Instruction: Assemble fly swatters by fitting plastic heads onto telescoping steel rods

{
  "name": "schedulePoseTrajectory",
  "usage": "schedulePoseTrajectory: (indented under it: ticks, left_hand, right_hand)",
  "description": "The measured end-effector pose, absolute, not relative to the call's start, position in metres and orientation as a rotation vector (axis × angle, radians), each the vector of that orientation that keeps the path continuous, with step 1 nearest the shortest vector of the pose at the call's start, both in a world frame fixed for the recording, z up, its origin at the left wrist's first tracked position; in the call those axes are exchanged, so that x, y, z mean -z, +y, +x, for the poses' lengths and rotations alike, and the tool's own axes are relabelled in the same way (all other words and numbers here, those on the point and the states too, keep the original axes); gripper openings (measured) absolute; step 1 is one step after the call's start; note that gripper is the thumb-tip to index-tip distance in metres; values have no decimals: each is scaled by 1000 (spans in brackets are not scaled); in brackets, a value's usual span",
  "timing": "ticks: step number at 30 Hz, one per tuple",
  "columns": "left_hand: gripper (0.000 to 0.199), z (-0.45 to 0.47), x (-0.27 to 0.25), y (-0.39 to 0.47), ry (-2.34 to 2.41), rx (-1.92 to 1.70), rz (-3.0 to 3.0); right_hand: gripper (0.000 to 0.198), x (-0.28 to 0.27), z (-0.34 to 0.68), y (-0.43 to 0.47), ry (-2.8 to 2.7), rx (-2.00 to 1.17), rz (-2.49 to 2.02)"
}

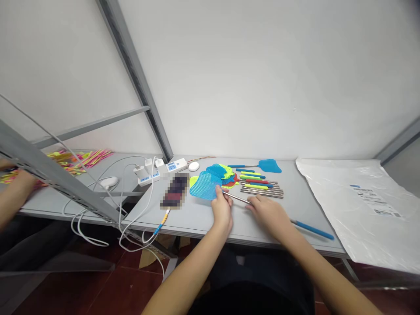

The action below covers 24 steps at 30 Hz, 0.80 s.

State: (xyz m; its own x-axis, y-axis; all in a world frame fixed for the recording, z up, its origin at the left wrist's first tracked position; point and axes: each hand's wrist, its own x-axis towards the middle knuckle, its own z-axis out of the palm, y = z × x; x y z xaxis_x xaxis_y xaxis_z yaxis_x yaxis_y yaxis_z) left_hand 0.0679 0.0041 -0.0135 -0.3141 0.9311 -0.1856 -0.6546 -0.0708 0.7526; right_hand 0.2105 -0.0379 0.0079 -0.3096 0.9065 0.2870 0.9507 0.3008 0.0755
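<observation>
A fly swatter with a blue mesh head (pixel 205 186), a thin metal rod and a blue grip (pixel 314 230) spans both hands above the table. My left hand (pixel 222 206) pinches it where the head meets the rod. Farther along the rod, my right hand (pixel 267 214) is closed around the metal. Behind them lies a pile of loose swatter heads (pixel 226 171) in blue, yellow-green and red. Several metal rods with coloured grips (pixel 262 186) lie side by side right of the pile. At the back rests another blue swatter (pixel 269 166).
Left of the swatters are a blurred-out phone (pixel 175 191) on a cable, power strips (pixel 148 177) and a white round device (pixel 194 166). A white plastic package (pixel 364 210) covers the table's right. Beyond a metal post, another person's arm (pixel 19 192) reaches toward colourful strips (pixel 88 161).
</observation>
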Motion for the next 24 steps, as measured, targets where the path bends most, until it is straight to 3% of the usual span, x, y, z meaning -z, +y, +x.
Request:
schedulePoseTrajectory:
  ticks: [4, 11, 16, 24]
  left_hand:
    - [40, 41, 9, 22, 968, -1774, 362]
    - [41, 36, 12, 27, 995, -1814, 357]
    - [45, 61, 16, 11, 1024, -1765, 398]
    - [48, 103, 22, -21, 1058, -1666, 495]
  right_hand:
    - [32, -18, 257, -46, -2355, 338, -1787]
    - [36, 0, 312, -64, -2316, 354, -1795]
    - [39, 13, 293, -67, -2288, 460, -1672]
    - [37, 13, 246, -57, -2285, 367, -1638]
